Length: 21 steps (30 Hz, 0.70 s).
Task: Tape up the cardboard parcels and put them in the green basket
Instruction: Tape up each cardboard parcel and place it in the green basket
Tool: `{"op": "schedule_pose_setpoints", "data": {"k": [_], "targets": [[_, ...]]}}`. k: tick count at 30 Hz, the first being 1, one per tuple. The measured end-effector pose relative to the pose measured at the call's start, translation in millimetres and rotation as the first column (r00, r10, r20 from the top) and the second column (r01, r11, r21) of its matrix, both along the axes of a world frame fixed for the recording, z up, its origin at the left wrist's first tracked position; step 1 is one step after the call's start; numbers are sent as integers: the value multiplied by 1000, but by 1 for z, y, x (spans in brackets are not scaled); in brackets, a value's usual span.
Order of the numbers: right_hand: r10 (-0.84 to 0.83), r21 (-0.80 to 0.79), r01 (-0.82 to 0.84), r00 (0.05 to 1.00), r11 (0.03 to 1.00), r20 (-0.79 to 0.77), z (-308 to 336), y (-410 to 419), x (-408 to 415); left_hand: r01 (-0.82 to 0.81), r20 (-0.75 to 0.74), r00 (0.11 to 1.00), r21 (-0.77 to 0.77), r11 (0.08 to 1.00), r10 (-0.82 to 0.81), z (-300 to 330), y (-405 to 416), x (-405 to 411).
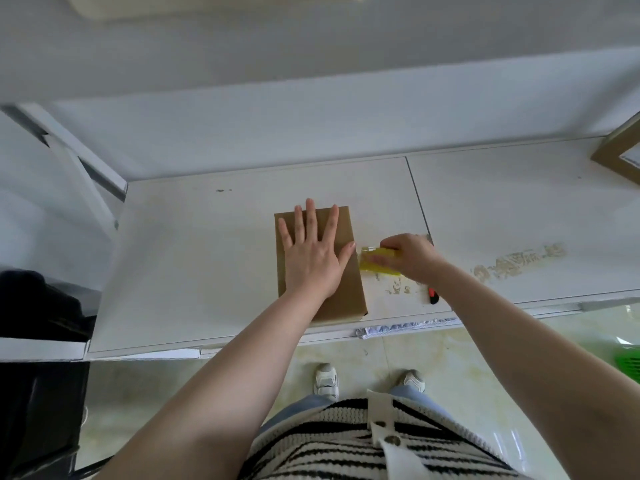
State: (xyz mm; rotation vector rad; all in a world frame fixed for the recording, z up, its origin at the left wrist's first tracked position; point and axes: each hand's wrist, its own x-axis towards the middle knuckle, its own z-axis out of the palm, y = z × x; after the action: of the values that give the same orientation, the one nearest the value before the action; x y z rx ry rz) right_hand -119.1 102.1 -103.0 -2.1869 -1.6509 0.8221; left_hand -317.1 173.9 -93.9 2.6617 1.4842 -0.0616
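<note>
Here, white table (pixel 214 258) with residue patches stands against a pale wall (pixel 311 64).

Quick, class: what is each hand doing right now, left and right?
Left hand: open, pressed flat on the cardboard parcel.
Right hand: gripping the yellow tape roll beside the parcel.

One closed cardboard parcel (pixel 322 265) flat on the one white table (pixel 207 271); a second cardboard piece (pixel 620 157) at the far right edge; one yellow tape roll (pixel 377 259); one red-and-black cutter (pixel 433 296); one green basket (pixel 628 362), partly cut off; two hands, two shoes
</note>
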Motion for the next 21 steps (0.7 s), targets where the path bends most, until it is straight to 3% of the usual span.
{"op": "schedule_pose_setpoints", "data": {"k": [2,8,21], "targets": [[-15,-23,14,999,1000,-31,1,0,6,-39,-23,999,-1,999,39,2,-2,0],[15,-188,0,997,982,78,11,17,14,-69,-5,998,-64,996,69,5,-2,-2],[-65,-240,10,972,971,-226,-2,8,19,-46,-43,998,-173,984,39,7,6,-2]]}}
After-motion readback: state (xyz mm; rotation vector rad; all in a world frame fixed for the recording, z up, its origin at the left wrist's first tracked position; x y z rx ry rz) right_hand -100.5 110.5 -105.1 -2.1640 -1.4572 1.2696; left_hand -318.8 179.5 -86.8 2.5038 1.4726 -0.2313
